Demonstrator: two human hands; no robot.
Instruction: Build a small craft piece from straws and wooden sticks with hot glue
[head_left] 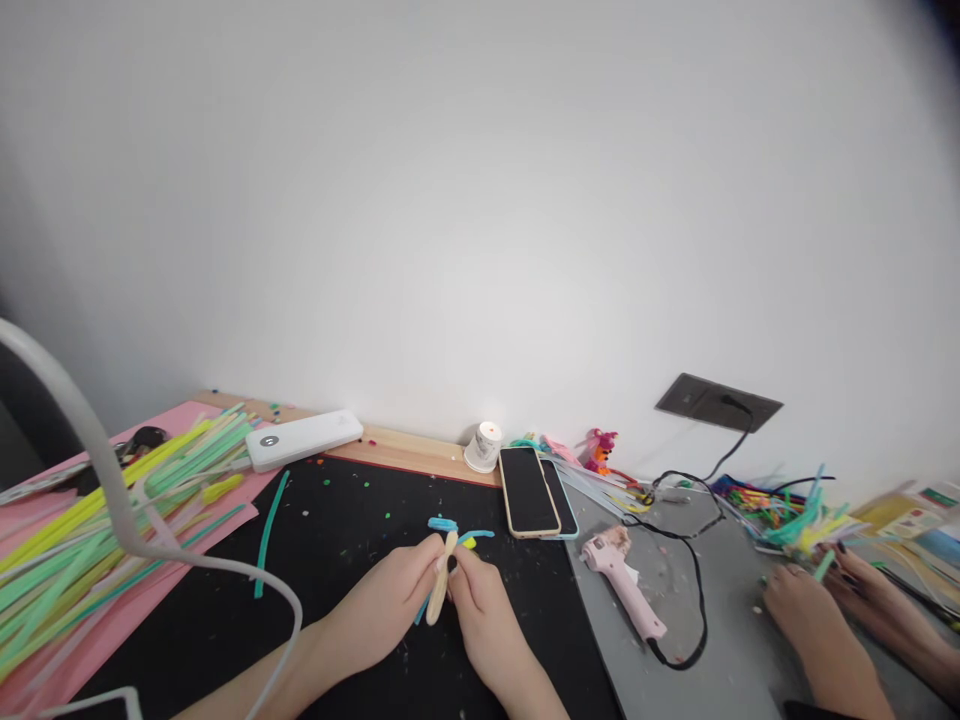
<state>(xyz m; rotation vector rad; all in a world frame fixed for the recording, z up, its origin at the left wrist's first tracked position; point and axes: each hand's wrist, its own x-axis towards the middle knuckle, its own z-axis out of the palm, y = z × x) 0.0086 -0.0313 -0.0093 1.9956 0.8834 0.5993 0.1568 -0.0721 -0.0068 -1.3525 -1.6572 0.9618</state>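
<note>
My left hand (pixel 390 600) and my right hand (pixel 476 600) meet over the black mat (pixel 337 560), both pinched on a small piece made of a cream pipe cleaner (pixel 444 585) with blue (pixel 444 524) and yellow bits twisted at its top. The cream stem hangs down between my fingers. A loose teal pipe cleaner (pixel 268 535) lies on the mat to the left.
A heap of green and yellow pipe cleaners (pixel 90 540) lies on pink paper at left, beside a white power bank (pixel 304 440). Two phones (pixel 534 490), a small cup (pixel 484 446) and a pink glue gun (pixel 622 580) sit to the right. Another person's hands (pixel 817 610) work at far right.
</note>
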